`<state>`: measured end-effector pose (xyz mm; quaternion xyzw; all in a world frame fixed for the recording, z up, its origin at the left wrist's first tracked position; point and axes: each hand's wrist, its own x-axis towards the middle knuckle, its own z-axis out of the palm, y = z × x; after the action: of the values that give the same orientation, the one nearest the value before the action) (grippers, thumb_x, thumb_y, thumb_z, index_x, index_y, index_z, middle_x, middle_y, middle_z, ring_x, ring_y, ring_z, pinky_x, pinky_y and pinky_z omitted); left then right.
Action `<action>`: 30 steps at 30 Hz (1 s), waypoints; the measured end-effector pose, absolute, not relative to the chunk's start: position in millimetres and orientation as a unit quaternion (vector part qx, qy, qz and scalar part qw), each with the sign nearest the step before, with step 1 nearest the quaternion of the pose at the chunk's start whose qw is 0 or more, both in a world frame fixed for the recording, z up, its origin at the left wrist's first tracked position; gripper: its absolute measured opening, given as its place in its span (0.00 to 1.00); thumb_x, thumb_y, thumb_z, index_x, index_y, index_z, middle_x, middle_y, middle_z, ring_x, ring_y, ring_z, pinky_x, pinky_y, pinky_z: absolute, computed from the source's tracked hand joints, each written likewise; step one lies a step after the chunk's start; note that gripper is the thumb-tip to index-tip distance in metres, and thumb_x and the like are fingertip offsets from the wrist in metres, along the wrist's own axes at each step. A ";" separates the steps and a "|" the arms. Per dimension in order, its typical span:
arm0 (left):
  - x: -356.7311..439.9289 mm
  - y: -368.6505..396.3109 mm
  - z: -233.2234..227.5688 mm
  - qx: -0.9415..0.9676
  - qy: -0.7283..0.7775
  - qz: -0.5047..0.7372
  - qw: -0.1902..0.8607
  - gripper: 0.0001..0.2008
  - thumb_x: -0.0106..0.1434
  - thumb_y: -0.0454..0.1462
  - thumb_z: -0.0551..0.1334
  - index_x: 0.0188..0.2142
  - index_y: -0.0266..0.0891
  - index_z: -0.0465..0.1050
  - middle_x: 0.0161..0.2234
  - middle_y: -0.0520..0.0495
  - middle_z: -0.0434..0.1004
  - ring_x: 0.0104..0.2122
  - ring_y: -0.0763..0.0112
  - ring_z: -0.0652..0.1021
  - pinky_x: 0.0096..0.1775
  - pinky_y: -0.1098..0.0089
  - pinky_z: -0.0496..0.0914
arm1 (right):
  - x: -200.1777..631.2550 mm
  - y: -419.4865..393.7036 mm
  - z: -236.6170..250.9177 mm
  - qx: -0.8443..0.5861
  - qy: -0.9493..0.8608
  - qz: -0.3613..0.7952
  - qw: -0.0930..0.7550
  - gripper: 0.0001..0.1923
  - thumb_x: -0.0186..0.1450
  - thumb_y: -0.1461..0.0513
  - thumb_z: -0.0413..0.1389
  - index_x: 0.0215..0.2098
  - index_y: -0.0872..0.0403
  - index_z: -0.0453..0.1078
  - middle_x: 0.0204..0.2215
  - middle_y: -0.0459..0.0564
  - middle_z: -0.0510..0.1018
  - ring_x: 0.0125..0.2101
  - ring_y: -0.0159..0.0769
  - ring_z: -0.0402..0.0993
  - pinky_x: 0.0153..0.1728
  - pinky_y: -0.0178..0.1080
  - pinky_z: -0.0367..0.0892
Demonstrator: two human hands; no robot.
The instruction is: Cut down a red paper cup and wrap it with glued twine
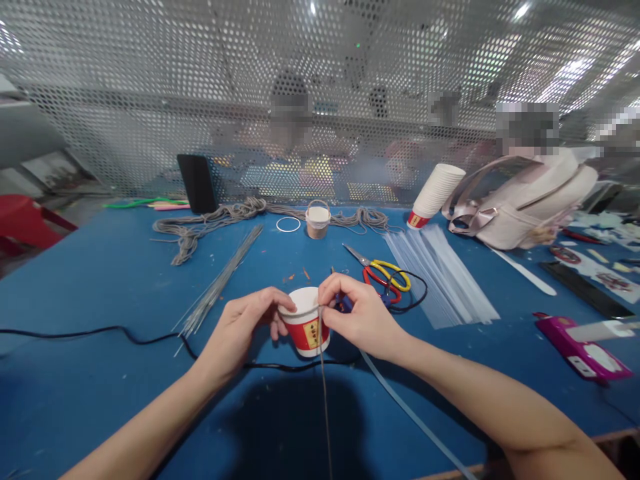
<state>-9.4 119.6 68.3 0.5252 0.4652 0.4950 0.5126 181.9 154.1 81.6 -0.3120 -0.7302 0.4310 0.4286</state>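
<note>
A red and white paper cup stands near the middle of the blue table, a grey cord laid along just under its rim. My left hand grips the cup's left side, thumb at the rim. On the right side of the rim, my right hand pinches the cord, whose loose end hangs down the cup's front toward me. Partly hidden behind that hand is a blue object, perhaps a glue gun. A pale translucent strip runs from below my right hand to the front edge.
Scissors lie beyond my right hand, beside pale plastic strips. A small basket-like cup, grey cord bundles and stacked cups line the back. Thin wires lie left; a black cable crosses the table. A backpack sits right.
</note>
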 end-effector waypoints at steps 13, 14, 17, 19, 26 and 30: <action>-19.7 127.6 88.8 0.523 0.624 0.506 0.285 0.23 0.65 0.46 0.53 0.15 0.42 0.58 0.15 0.54 0.59 0.18 0.73 0.65 0.24 0.70 0.59 | 184.8 173.7 62.1 -0.302 -0.727 0.413 0.458 0.06 0.54 0.69 0.53 0.27 0.52 0.64 0.28 0.45 0.73 0.32 0.33 0.69 0.36 0.38 0.64; -20.9 127.4 89.1 0.552 0.643 0.469 0.248 0.24 0.65 0.46 0.52 0.14 0.42 0.57 0.14 0.54 0.59 0.18 0.72 0.64 0.24 0.69 0.59 | 184.9 175.1 60.5 -0.296 -0.734 0.403 0.460 0.06 0.54 0.69 0.53 0.27 0.52 0.64 0.29 0.45 0.73 0.32 0.33 0.69 0.36 0.38 0.64; -21.2 126.3 88.6 0.611 0.666 0.389 0.178 0.21 0.65 0.45 0.51 0.16 0.44 0.56 0.15 0.55 0.60 0.19 0.70 0.64 0.26 0.69 0.59 | 185.4 178.8 56.2 -0.276 -0.758 0.370 0.461 0.06 0.55 0.70 0.53 0.27 0.52 0.64 0.30 0.46 0.73 0.34 0.33 0.70 0.39 0.39 0.64; -19.5 125.4 86.7 0.630 0.669 0.359 0.163 0.19 0.65 0.44 0.49 0.18 0.45 0.55 0.16 0.55 0.60 0.20 0.69 0.65 0.26 0.68 0.59 | 186.0 181.1 53.3 -0.267 -0.769 0.355 0.460 0.06 0.56 0.70 0.53 0.27 0.53 0.64 0.30 0.47 0.73 0.34 0.34 0.71 0.39 0.40 0.64; -17.2 126.7 76.0 0.645 0.673 0.305 0.193 0.06 0.63 0.37 0.48 0.30 0.44 0.59 0.22 0.55 0.65 0.23 0.67 0.70 0.28 0.69 0.62 | 190.0 189.3 46.0 -0.267 -0.782 0.329 0.457 0.05 0.57 0.69 0.54 0.28 0.52 0.65 0.30 0.47 0.73 0.34 0.34 0.71 0.39 0.40 0.64; -19.0 128.7 72.5 0.656 0.670 0.298 0.179 0.04 0.61 0.34 0.50 0.33 0.43 0.61 0.24 0.55 0.67 0.25 0.67 0.71 0.30 0.69 0.63 | 190.7 191.1 44.6 -0.268 -0.783 0.326 0.457 0.05 0.58 0.68 0.54 0.28 0.52 0.64 0.30 0.46 0.73 0.33 0.34 0.70 0.38 0.39 0.64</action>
<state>-19.0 128.7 72.5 0.6563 0.6698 0.2978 0.1786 190.7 191.1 44.6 -0.2682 -0.7828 0.3256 0.4575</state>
